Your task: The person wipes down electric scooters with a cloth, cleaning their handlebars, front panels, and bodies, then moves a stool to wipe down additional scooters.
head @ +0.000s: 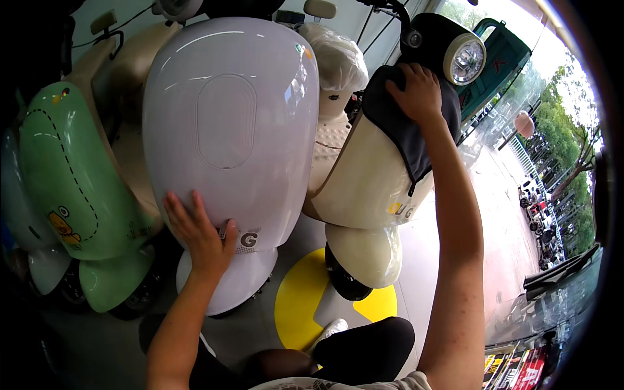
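My left hand [207,239] rests with fingers spread on the lower part of a glossy pale lilac scooter front panel [273,146], just beside its dark lettering. Nothing is held in it. Under my right hand [421,95] lies a black cloth [390,105], pressed against the upper front of a cream electric scooter [363,161]. The cloth drapes down the panel to a point with a small loop. Close to the right fingers is the scooter's round headlight [466,59]. Below the cream panel sits its front fender [365,253].
A green scooter [73,170] with a duck decal stands at the left. Behind, plastic film wraps a scooter seat [336,53]. A yellow floor marking [297,297] lies below. Magazines [516,368] are at lower right; scooters [538,219] line a fence outside.
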`<state>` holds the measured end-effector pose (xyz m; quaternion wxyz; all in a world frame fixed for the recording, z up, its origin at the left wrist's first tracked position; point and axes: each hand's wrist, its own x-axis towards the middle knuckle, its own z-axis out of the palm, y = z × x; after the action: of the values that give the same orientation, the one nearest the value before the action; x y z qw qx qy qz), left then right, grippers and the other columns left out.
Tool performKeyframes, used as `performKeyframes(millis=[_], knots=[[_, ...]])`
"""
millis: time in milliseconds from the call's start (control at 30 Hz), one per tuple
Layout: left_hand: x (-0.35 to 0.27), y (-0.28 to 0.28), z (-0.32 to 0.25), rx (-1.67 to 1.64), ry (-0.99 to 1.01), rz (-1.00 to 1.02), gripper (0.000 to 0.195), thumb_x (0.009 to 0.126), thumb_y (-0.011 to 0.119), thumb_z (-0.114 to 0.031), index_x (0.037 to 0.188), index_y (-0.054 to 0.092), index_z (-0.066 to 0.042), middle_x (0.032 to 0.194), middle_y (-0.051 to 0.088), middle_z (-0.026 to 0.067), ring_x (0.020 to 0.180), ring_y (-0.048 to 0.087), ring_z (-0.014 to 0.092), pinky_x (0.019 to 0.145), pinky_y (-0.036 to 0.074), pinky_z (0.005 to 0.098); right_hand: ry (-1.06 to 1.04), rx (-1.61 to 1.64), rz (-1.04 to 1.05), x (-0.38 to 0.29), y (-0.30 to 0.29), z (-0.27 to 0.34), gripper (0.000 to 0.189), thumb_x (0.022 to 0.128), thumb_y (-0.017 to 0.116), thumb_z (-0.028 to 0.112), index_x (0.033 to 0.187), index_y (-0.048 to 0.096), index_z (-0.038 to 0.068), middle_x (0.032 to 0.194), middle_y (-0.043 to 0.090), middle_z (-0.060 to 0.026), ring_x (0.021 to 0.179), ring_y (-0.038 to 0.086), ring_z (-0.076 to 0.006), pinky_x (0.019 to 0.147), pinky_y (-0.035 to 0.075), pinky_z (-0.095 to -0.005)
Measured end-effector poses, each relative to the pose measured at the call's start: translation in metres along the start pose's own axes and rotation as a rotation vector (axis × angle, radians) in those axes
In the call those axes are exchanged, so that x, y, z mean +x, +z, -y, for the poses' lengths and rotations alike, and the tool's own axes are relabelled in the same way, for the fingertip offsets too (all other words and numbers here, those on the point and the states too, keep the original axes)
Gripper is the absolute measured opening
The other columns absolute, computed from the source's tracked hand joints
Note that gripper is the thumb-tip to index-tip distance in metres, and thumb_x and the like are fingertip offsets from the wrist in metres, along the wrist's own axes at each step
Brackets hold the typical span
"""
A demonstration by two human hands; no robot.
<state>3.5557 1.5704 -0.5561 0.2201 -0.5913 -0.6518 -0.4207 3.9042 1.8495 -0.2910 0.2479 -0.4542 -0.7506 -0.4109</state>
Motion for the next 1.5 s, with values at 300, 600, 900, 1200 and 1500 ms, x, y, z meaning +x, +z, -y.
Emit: performKeyframes(millis=[300,600,900,1200,1500], knots=[[0.005,0.001,-0.004,-0.004,-0.019,-0.048,0.086,0.095,0.05,-0.051,0.159,0.017,-0.004,0.163,0.0,0.0305,0.15,0.004,0.053,0.115,0.012,0.0662,-0.079,-0.112,0.068,0.005,0.0,0.024,0.057,0.084,0.063,0.051,0.121,0.066,0.007,0.124,0.064,-0.0114,0.122,0.055,-0.0304,0.109,0.037,-0.0464],[0.007,0.003,-0.006,-0.003,0.002,-0.101,0.084,0.096,0.047,-0.054,0.159,0.019,-0.007,0.164,0.003,0.0293,0.15,0.007,0.052,0.115,0.014,0.0661,-0.322,-0.243,0.268,-0.04,0.023,0.083,0.048,0.084,0.061,0.046,0.107,0.076,0.007,0.122,0.065,-0.0127,0.132,0.046,-0.0296,0.121,0.021,-0.0494],[0.003,0.008,-0.004,0.031,-0.034,-0.109,0.087,0.091,0.051,-0.054,0.159,0.024,-0.007,0.164,0.007,0.0297,0.148,0.01,0.055,0.113,0.017,0.0669,-0.272,-0.062,0.089,-0.034,-0.002,0.046,0.057,0.082,0.068,0.043,0.125,0.063,0.006,0.137,0.057,-0.0156,0.138,0.042,-0.0342,0.12,0.026,-0.0497],[0.003,0.006,-0.004,0.025,-0.002,-0.113,0.088,0.092,0.05,-0.055,0.16,0.02,-0.007,0.164,0.005,0.0293,0.15,0.007,0.052,0.117,0.014,0.0665,0.167,0.226,-0.165,-0.037,0.006,-0.044,0.069,0.091,0.059,0.054,0.14,0.053,0.005,0.144,0.052,-0.0179,0.136,0.044,-0.0375,0.117,0.03,-0.0461],[0.007,0.009,-0.006,0.013,0.031,-0.139,0.087,0.098,0.042,-0.061,0.159,0.02,-0.005,0.163,0.005,0.03,0.151,0.008,0.051,0.117,0.012,0.0662,0.264,0.257,-0.26,-0.037,0.021,-0.066,0.07,0.095,0.051,0.058,0.139,0.054,0.003,0.139,0.056,-0.0225,0.134,0.048,-0.0379,0.114,0.033,-0.0448]])
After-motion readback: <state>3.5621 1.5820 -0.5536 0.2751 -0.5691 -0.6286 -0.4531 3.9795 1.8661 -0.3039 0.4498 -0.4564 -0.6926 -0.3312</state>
